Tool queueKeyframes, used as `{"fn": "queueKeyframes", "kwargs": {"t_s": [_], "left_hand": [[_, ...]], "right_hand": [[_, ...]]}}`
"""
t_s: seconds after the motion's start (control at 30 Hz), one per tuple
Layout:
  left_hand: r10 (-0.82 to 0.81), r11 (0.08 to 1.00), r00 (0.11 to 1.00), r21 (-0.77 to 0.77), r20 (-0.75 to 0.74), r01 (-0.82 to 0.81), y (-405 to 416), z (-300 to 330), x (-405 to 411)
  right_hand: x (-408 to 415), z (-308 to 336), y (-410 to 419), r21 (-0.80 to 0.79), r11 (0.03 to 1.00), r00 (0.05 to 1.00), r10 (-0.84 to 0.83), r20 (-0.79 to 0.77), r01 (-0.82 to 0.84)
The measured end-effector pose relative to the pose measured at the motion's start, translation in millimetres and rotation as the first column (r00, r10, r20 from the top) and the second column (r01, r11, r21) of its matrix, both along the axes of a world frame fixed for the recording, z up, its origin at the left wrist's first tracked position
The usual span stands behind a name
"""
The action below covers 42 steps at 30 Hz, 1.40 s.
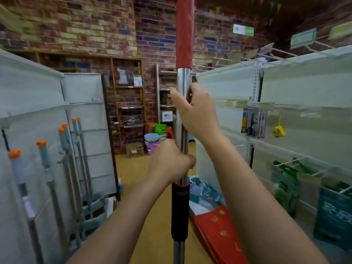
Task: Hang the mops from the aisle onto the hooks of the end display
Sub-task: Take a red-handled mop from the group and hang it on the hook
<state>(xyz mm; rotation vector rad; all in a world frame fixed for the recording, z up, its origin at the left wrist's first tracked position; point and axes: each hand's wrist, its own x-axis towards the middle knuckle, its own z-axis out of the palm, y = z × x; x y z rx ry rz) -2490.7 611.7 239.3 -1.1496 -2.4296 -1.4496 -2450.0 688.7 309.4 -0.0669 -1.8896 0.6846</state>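
Mop pole (182, 119) runs off both top and bottom of frame; head and hanging end not visible. Whole picture soft with blur, shelf labels and printing on the black grip unreadable.

Pole upright, dead centre. Right hand (194, 111) closed round the bare steel section, just below the red sleeve (184, 33), thumb laid across the front; fingers mostly hidden behind the pole. Left hand (171, 161) fisted tight round the steel lower down, directly under the right hand, a stretch of bare pole between them. Black grip (180, 210) starts just beneath the left fist.

Left of the left forearm: other mops (64, 149) with orange caps leaning against the white shelving (28, 103), lower ends lost in blur. Right of the right forearm: white rack (285, 103) with wire hooks, a yellow tape measure (278, 131) hanging there.
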Motion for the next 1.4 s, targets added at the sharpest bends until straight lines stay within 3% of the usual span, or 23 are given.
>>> {"fn": "queueKeyframes", "kwargs": {"t_s": [0.43, 0.8, 1.03, 1.4], "left_hand": [[-0.105, 0.985, 0.994, -0.137, 0.035, 0.109, 113, -5, -232], [-0.334, 0.931, 0.937, -0.122, 0.106, 0.345, 322, -13, -451], [-0.488, 0.859, 0.859, -0.092, 0.156, 0.504, 466, 7, -541], [-0.703, 0.679, 0.710, -0.256, 0.044, 0.688, 684, 18, -610]], "right_hand": [[-219, -12, 108, 0.028, 0.986, 0.983, -0.168, 0.078, 0.166], [-419, -20, 299, -0.091, 0.974, 0.976, -0.199, 0.087, 0.206], [-498, 2, 425, -0.103, 0.930, 0.936, -0.350, 0.036, 0.352], [-563, 7, 610, -0.175, 0.752, 0.763, -0.646, -0.005, 0.636]]}}
